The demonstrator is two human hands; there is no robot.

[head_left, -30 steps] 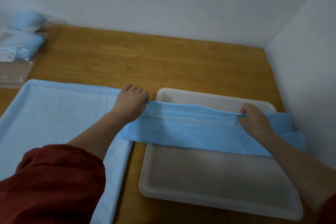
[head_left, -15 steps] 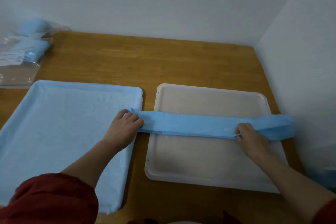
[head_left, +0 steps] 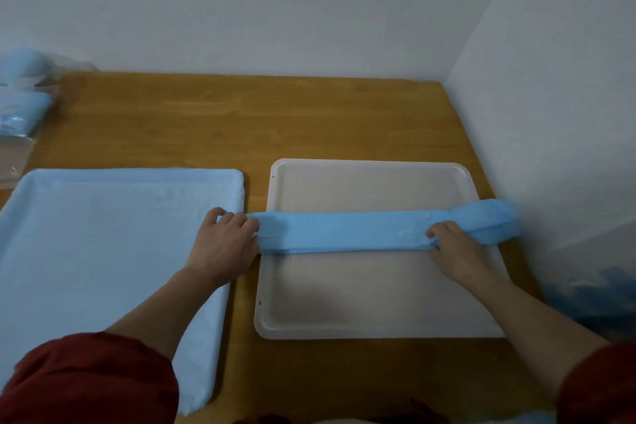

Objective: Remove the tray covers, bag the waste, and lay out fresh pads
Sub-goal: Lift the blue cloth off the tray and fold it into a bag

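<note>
Two hands hold a blue cover (head_left: 344,232), folded into a long narrow strip, across the middle of the bare white tray (head_left: 361,317). The left hand (head_left: 223,244) sits just past the tray's left rim, its fingers (head_left: 237,218) curled together over that end of the strip and gripping it. The right hand (head_left: 457,251) is over the tray's right side, fingers (head_left: 444,229) bent and pinching the strip; beyond it the cover bunches into a loose loop that reaches past the tray's right rim. The strip lies against the tray floor.

Left of the tray, just apart from it, a covered tray (head_left: 103,244) lies under a pale blue sheet. Both rest on the wooden surface (head_left: 241,120). Far left of the tray, at the surface's back corner, sit clear packs (head_left: 20,110) of blue material. Right of the tray, a clear bag (head_left: 592,286) shows blue inside. Red sleeves (head_left: 86,379) cover the upper arms.
</note>
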